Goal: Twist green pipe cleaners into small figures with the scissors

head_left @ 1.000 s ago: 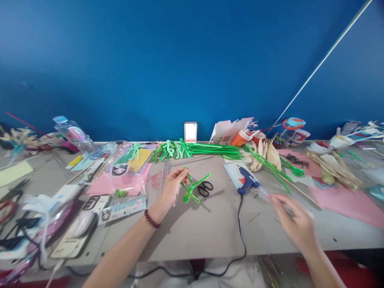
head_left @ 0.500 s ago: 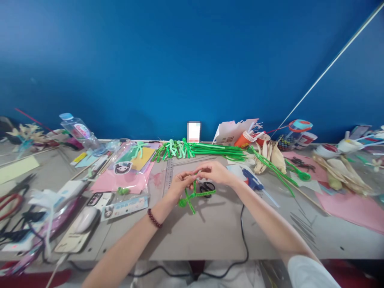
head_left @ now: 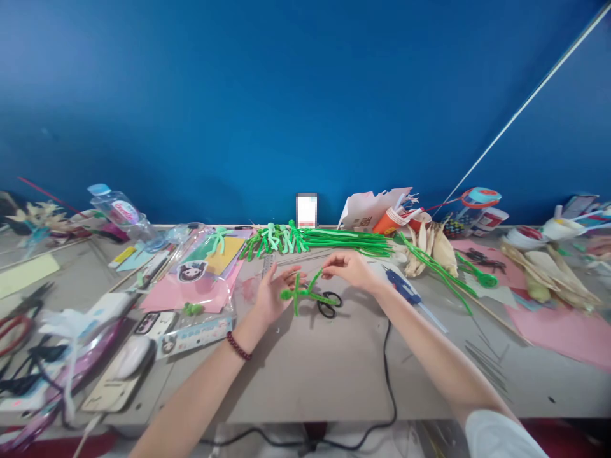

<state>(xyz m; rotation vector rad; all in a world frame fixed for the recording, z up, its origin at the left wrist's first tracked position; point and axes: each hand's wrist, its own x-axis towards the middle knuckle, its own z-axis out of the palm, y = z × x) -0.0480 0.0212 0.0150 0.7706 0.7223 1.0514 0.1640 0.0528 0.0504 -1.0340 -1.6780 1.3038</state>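
Note:
A small green pipe-cleaner figure [head_left: 301, 292] with a round head and thin limbs hangs over the middle of the table. My right hand [head_left: 352, 270] pinches the end of one of its upper limbs between thumb and fingertips. Just left of the head, my left hand [head_left: 275, 294] has its fingers spread and seems to hold nothing; whether it touches the figure is unclear. Black-handled scissors [head_left: 329, 305] lie on the table under the figure, partly covered by it. Behind my hands lie several finished-looking green figures [head_left: 277, 238] beside a bundle of green pipe cleaners [head_left: 351, 240].
To the right are a blue glue gun [head_left: 401, 284] with a black cord [head_left: 389, 381], dried husks [head_left: 442, 251] and pink paper [head_left: 563, 324]. At left lie a plastic bag of coloured paper [head_left: 191, 280], a phone [head_left: 117, 375] and a bottle [head_left: 117, 207]. A blue wall [head_left: 286, 114] stands behind.
My left hand has let go and moved left with its fingers opening. The figure has turned from hanging downward to lying more sideways, with its limb still in my right hand.

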